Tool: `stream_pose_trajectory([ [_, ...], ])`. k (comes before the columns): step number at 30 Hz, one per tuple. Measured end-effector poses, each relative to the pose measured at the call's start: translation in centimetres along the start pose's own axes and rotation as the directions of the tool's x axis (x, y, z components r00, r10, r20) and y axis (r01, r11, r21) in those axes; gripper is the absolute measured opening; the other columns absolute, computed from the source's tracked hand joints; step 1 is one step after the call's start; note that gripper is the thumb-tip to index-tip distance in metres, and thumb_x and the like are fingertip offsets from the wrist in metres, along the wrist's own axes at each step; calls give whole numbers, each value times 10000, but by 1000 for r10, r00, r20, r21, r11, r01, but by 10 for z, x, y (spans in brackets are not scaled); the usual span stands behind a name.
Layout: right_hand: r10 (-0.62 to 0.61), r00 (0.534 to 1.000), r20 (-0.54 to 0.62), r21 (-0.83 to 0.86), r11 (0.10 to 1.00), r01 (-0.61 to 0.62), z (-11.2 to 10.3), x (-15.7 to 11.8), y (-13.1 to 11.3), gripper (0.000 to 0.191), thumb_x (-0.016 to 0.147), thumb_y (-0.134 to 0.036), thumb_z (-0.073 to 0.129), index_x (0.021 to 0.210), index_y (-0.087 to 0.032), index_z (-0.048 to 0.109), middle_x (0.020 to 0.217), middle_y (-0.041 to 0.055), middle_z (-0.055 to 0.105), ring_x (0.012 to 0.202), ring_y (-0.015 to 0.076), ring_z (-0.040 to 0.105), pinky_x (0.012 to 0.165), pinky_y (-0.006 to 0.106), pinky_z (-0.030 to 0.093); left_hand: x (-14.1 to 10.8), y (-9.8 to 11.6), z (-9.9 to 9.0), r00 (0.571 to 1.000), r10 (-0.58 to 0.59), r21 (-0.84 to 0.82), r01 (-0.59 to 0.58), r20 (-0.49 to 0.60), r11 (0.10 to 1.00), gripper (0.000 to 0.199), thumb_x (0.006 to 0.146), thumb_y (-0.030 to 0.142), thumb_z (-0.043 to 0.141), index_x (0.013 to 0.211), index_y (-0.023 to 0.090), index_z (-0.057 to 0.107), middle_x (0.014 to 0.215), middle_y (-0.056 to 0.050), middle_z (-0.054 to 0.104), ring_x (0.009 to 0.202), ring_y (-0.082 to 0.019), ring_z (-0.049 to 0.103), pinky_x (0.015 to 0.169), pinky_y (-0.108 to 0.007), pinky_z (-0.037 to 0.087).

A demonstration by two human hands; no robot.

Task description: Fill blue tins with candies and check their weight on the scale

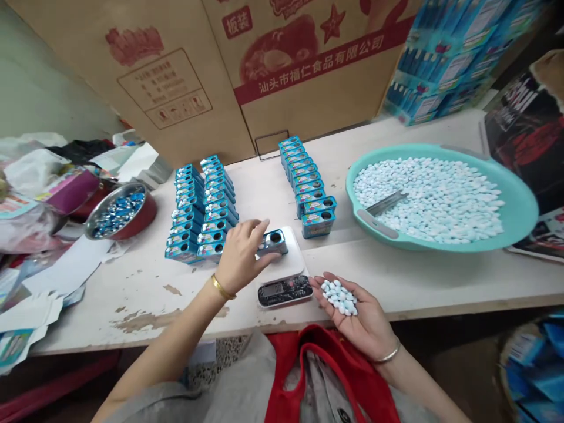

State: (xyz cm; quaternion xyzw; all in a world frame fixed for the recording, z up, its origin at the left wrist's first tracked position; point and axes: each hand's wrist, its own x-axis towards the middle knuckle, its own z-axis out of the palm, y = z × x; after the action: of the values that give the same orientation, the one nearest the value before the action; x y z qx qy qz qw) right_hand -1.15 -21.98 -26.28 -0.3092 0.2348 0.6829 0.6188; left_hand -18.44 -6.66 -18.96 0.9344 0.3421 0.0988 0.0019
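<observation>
A small blue tin [277, 238] with a dark round opening stands on the white plate of a digital scale [286, 270]. My left hand [242, 249] reaches around this tin from the left, thumb on the near side and fingers spread apart on the far side; whether it touches the tin is hard to see. My right hand [361, 320] lies palm up, cupped under a small heap of white and pale blue oval candies [340, 296], just right of the scale's display. Behind the scale runs a row of similar blue tins [306, 176] with dark openings.
Two rows of blue tins [215, 202] topped with candies stand left. A turquoise basin [520, 217] of candies with a metal scoop [388, 202] sits right. A metal bowl [152, 214] of small blue and silver pieces is far left. Cardboard boxes [176, 70] wall off the back.
</observation>
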Motion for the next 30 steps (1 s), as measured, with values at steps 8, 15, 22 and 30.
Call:
stream_pose_trajectory([
  [8,35,999,-20,-43,998,-36,-10,-4,9,216,855,-124,472,929,-89,672,805,80,732,712,138,697,659,233,581,-51,100,39,949,271,-391,-191,160,900,274,917,275,429,1150,153,509,1054,-95,554,929,-182,538,799,-299,469],
  [15,33,999,-32,-57,998,-35,-21,-4,10,221,821,-119,487,939,-121,674,837,43,733,780,127,691,716,217,559,-52,118,69,962,231,-254,-189,148,949,144,907,236,439,989,162,532,1013,-75,526,842,-177,526,677,-277,472],
  [22,34,999,-15,-103,994,-35,-24,-2,17,285,763,-162,524,1016,-145,653,920,40,735,951,175,670,900,337,518,-52,119,73,964,227,-274,-182,141,944,179,883,188,439,1047,148,498,1009,-81,522,836,-183,531,651,-288,487],
  [30,62,995,81,-91,994,-54,6,7,21,272,747,-162,496,965,-152,658,969,54,727,1009,201,652,912,367,512,-38,103,64,976,150,-327,-92,157,940,204,824,153,492,1027,164,497,1077,-85,531,930,-203,538,739,-309,514],
])
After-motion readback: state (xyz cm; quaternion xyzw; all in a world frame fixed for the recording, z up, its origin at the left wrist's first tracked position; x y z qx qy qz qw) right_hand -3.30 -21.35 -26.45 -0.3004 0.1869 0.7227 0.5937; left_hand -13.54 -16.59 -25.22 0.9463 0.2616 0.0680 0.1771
